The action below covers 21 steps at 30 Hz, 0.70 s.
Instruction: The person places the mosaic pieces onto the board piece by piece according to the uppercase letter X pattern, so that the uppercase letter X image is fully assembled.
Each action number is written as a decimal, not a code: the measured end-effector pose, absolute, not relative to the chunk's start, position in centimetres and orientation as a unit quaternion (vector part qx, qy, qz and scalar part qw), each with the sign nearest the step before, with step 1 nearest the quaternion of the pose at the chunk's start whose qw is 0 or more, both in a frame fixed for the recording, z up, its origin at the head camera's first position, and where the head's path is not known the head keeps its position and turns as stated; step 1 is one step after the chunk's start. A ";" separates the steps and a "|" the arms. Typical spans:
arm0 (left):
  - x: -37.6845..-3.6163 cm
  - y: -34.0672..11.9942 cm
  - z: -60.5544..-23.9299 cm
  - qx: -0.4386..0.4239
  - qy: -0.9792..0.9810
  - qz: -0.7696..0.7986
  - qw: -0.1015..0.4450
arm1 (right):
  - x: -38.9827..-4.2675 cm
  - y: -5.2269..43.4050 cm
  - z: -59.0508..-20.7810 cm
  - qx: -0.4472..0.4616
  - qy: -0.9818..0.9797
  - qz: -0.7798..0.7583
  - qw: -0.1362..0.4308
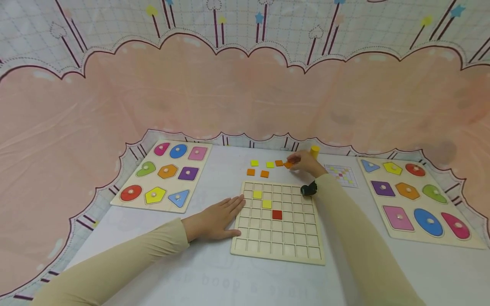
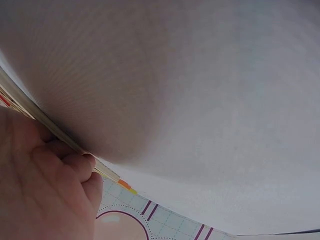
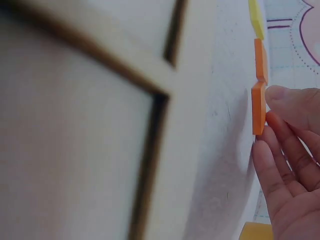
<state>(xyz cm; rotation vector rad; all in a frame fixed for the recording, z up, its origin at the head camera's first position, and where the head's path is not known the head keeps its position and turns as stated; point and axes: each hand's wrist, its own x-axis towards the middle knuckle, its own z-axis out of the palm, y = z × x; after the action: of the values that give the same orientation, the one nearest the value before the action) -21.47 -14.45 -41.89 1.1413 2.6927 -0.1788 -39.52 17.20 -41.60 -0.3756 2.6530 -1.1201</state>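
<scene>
The left hand (image 1: 216, 219) lies flat on the table (image 1: 214, 276), fingers straight, touching the left edge of the grid board (image 1: 278, 221) and gripping nothing. The board holds 2 yellow squares and 1 red square (image 1: 277, 214) in its upper middle cells; the other cells stand bare. Bare table lies between the board's far edge and a loose row of tiles. There the right hand (image 1: 304, 163) pinches an orange tile (image 1: 288, 165), thin, flat and square, between thumb and fingertips (image 3: 280, 150), just beside another orange tile (image 1: 279, 163). A shape puzzle (image 1: 164, 174) sits well apart on the left.
</scene>
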 end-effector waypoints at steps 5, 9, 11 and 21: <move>-21.5 -14.5 -41.9 0.386 0.914 -0.063 0.107 | -39.1 17.5 -41.0 -0.140 0.906 -0.374 0.142; -21.5 -14.5 -41.8 0.385 0.914 -0.060 0.109 | -39.1 18.0 -40.4 -0.144 0.908 -0.359 0.163; -21.5 -14.5 -41.8 0.385 0.914 -0.058 0.109 | -39.2 18.1 -40.2 -0.141 0.911 -0.351 0.167; -21.6 -14.6 -42.2 0.384 0.915 -0.054 0.111 | -39.1 17.9 -40.5 -0.116 0.912 -0.358 0.166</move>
<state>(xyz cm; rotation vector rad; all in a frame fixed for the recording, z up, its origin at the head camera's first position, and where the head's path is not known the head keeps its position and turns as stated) -21.57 -14.56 -42.18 1.1273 2.6885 -0.1600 -39.11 17.89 -40.49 -0.3306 2.5963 -1.0181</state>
